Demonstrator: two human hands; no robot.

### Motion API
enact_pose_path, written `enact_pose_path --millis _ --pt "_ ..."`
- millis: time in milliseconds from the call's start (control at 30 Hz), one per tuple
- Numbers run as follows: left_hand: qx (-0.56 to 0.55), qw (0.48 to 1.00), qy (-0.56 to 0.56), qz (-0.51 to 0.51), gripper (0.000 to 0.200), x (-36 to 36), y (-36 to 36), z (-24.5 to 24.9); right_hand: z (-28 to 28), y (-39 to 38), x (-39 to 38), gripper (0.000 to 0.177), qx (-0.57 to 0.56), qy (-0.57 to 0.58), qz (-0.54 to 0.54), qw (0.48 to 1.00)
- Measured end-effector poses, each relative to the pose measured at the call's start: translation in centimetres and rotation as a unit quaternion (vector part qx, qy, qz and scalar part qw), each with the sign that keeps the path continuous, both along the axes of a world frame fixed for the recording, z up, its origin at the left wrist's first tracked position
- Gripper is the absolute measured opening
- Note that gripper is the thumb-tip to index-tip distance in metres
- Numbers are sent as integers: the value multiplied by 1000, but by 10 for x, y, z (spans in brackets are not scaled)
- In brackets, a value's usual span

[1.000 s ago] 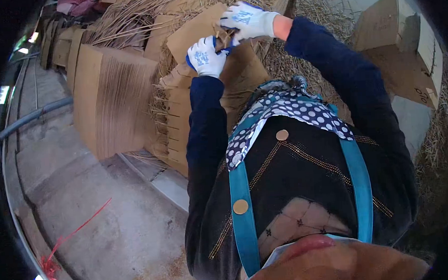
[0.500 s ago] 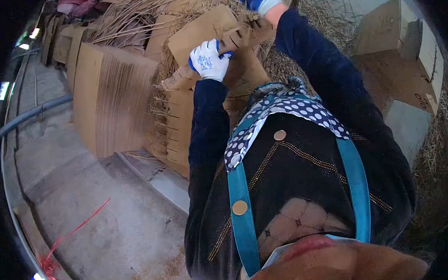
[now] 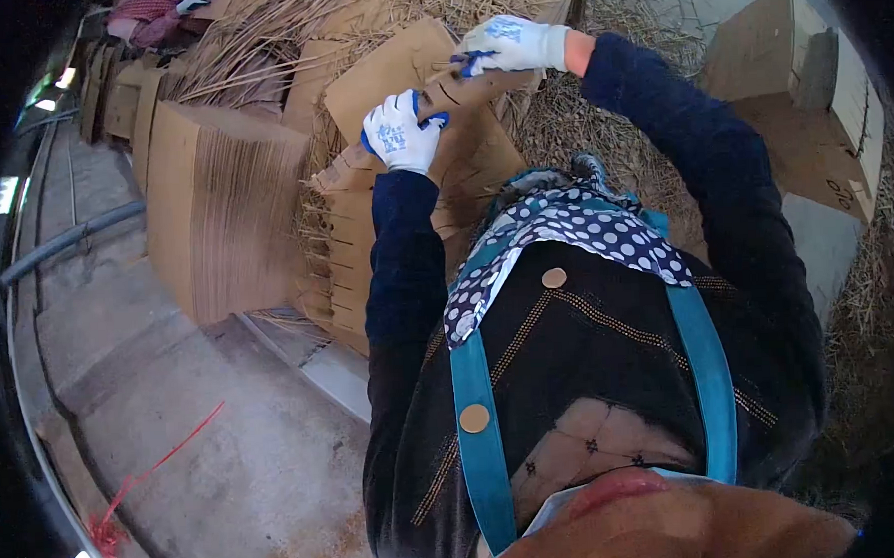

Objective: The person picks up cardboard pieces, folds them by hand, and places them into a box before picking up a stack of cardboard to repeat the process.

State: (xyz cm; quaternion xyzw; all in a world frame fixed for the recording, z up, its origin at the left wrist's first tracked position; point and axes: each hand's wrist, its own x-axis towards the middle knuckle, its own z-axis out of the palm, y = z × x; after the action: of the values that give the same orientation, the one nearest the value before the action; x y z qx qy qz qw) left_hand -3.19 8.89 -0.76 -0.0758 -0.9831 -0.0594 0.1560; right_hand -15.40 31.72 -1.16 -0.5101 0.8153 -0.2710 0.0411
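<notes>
Holding slotted cardboard (image 3: 459, 91) between them: left hand (image 3: 422, 116) and right hand (image 3: 466, 65).

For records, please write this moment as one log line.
left hand: blue-white glove, holds brown slotted cardboard; right hand: same glove, at its edge; farther left: brown cardboard stack

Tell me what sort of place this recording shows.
Probably a cardboard or packaging workshop: there is a thick stack of cardboard sheets, a slotted cardboard piece being handled, and narrow scraps strewn in heaps around the person.
</notes>
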Motion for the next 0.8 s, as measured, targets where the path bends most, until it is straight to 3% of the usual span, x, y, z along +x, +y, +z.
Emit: enact_pose_path --millis 33,100,133,233,333,400,467,500,567,600,667,700,733,800 --pt "-6 1000 5 2 48 0 1 0 0 -5 -1 51 1 1 2 1000" --pt "-13 1000 9 9 48 0 0 -1 -2 -14 6 25 -77 118 -72 987" --pt "-17 1000 14 8 48 1 -1 -1 -2 -16 7 25 -77 119 -69 988" --pt "-24 1000 14 7 49 0 1 0 11 -16 11 29 -101 -121 -203 966" --pt "-27 1000 11 0 49 0 1 0 15 -17 10 28 -122 -200 -232 944" --pt "-30 999 18 -3 49 -1 -1 0 10 -17 6 29 -93 -184 -232 951" --pt "-51 998 -32 -3 51 -3 -2 5 1 -21 1 29 -105 -19 -199 974" --pt "-52 998 -28 -7 51 -2 6 21 16 -20 9 30 -53 -75 -200 976" --pt "-244 969 -27 18 55 3 33 62 25 -20 19 29 -33 -68 -194 978" --pt "-244 969 -27 17 55 -5 42 57 25 -19 18 28 -12 -66 -184 981" --pt "-153 981 114 -41 59 -22 58 33 7 -22 16 29 -21 -46 -189 981" --pt "-115 987 -113 -11 63 -25 63 26 0 -22 18 29 -74 -21 -183 980" --pt "-115 987 -113 -13 63 -25 64 20 -6 -22 18 30 -127 6 -178 976" --pt "-69 989 -128 -1 59 -27 68 14 -6 -18 10 31 -126 9 -176 976"
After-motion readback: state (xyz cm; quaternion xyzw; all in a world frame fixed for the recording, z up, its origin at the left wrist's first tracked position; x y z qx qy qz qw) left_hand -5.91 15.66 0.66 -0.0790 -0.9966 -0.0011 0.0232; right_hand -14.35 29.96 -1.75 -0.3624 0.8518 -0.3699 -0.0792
